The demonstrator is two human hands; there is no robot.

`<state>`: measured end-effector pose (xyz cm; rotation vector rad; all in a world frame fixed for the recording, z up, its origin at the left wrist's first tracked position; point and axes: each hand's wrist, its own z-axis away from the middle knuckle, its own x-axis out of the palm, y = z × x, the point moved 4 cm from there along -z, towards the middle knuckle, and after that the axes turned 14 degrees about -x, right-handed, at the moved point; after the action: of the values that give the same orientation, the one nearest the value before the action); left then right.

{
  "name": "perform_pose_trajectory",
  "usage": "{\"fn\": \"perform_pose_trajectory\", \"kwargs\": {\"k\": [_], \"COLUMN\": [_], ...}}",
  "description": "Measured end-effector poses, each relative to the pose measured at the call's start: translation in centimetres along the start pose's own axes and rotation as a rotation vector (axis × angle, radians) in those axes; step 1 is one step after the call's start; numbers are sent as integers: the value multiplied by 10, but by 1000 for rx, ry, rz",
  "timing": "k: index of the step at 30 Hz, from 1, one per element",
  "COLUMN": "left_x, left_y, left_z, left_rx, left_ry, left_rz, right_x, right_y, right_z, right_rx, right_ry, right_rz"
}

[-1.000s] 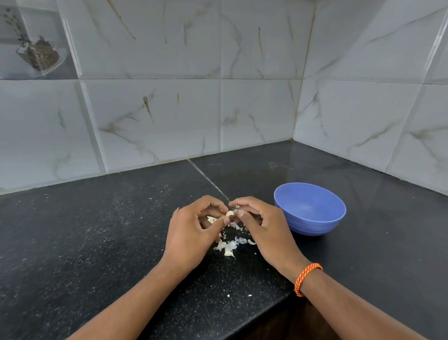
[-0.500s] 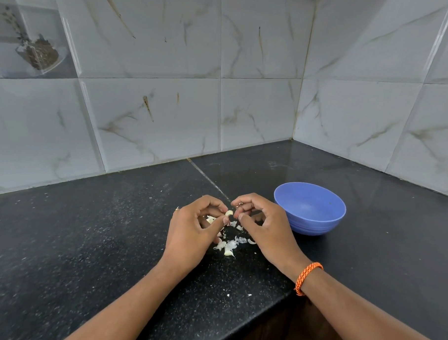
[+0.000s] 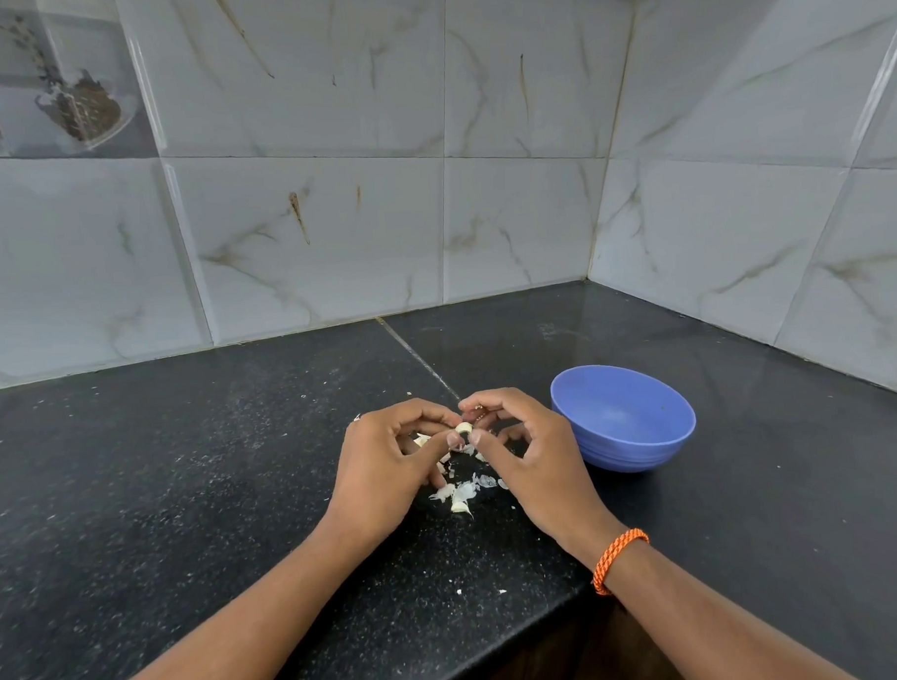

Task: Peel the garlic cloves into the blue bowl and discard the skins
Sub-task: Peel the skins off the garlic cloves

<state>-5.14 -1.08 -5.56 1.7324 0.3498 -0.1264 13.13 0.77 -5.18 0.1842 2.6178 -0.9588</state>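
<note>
Both hands work one clove just above the table: the left hand and right hand each pinch it in their grip. Skins lie beneath. The bowl looks empty, so most peeling and discarding remains.

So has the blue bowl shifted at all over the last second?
No. The blue bowl sits at the same spot on the black counter, just right of the counter seam, as in both earlier frames.
</note>
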Motion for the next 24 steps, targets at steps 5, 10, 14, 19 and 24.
{"fn": "perform_pose_trajectory", "kwargs": {"k": [5,10,14,19,24], "left_x": [0,0,0,1,1], "left_y": [2,5,5,6,6], "left_z": [1,4,5,6,6], "left_rx": [-11,35,45,48,52], "left_ry": [0,41,66,94,104], "left_rz": [9,-78,-131,-171,-181], "right_x": [0,0,2,2,5], "right_y": [-3,-1,5,9,9], "right_z": [1,2,4,4,5], "right_rx": [-48,-27,4,33,23], "right_ry": [14,11,3,29,43], "right_rz": [49,35,-15,-65,-117]}}
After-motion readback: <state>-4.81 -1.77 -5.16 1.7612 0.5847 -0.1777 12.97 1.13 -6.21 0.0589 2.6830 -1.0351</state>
